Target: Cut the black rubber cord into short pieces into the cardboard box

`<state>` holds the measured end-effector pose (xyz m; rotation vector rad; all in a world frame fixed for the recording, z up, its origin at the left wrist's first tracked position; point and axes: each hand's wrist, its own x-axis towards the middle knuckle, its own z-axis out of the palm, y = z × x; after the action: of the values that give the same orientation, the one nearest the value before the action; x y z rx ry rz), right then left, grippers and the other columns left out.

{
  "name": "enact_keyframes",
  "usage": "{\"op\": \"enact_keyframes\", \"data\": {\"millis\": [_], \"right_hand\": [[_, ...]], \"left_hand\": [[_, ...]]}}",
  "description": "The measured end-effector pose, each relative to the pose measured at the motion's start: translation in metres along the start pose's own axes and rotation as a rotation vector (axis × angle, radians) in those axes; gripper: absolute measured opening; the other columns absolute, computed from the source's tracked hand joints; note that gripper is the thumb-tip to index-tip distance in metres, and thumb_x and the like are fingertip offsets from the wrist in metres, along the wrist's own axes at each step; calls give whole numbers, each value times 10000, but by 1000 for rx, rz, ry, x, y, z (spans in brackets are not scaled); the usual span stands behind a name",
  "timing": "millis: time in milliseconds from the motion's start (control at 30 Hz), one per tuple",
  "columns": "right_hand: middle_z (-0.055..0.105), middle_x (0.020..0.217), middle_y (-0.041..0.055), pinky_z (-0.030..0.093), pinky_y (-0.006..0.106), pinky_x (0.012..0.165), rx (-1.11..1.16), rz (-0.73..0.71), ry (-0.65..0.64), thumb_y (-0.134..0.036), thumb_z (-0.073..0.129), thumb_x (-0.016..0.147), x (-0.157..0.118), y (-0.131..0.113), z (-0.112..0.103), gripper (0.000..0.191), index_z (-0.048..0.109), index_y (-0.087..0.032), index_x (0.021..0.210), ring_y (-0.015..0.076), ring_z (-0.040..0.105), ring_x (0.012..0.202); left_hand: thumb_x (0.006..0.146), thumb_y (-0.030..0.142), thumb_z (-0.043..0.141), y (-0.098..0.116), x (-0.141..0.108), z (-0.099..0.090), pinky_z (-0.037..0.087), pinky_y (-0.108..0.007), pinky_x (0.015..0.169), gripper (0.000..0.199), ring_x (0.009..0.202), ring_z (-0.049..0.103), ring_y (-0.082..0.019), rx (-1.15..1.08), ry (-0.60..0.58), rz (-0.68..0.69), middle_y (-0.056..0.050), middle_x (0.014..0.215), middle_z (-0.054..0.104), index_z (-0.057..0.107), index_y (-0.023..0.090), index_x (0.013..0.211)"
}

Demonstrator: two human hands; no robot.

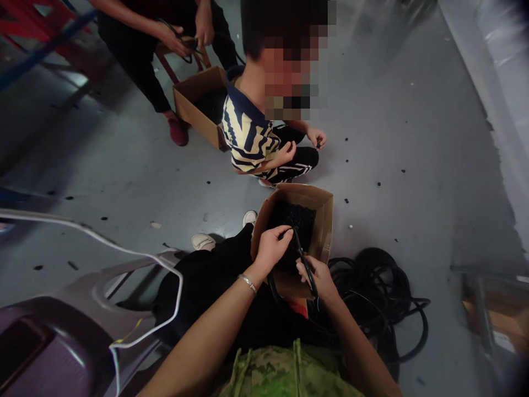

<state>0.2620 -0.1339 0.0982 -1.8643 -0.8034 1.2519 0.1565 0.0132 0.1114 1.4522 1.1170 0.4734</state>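
Observation:
My left hand (273,246) is closed in a pinch on black rubber tubing (273,284), which hangs below it over the box. My right hand (318,274) grips a slim black cutter (306,264) that looks like scissors. Its upper end points up and left, close to my left fingertips. Both hands are above an open cardboard box (326,218) between my knees. Many small black cut pieces (300,218) lie inside. Exactly where the cutter meets the tubing is too small to tell.
Loose coils of black tubing (372,292) lie on the floor at my right. A person in a striped shirt (248,135) squats just ahead. Behind, another person's hands (177,41) work above a second box (194,118). A grey plastic chair (86,289) and white cable (177,292) are left.

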Motion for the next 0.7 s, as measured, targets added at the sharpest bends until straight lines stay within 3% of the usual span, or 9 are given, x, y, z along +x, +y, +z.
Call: {"op": "enact_keyframes", "data": {"millis": [267, 400, 700], "right_hand": [[584, 594, -14, 452, 234, 528, -78, -50, -27, -530, 527, 851, 0, 0, -4, 378, 638, -171, 892, 133, 572, 504], [608, 597, 2, 442, 225, 515, -217, -105, 42, -510, 540, 851, 1, 6, -4, 341, 647, -187, 859, 142, 579, 518], [583, 507, 15, 397, 214, 481, -274, -120, 92, -536, 495, 881, -4, 8, -1, 398, 657, -191, 765, 152, 574, 501]], "left_hand": [[832, 250, 619, -1, 0, 2, 531, -327, 895, 211, 947, 706, -224, -3, 6, -6, -77, 1012, 759, 777, 167, 945], [822, 243, 631, -1, 0, 2, 534, -324, 893, 208, 934, 709, -222, -33, -4, -22, -76, 997, 762, 779, 165, 945], [816, 261, 631, -4, -1, -1, 531, -280, 759, 218, 813, 694, -200, -64, -89, -38, -60, 845, 760, 781, 154, 932]]}}
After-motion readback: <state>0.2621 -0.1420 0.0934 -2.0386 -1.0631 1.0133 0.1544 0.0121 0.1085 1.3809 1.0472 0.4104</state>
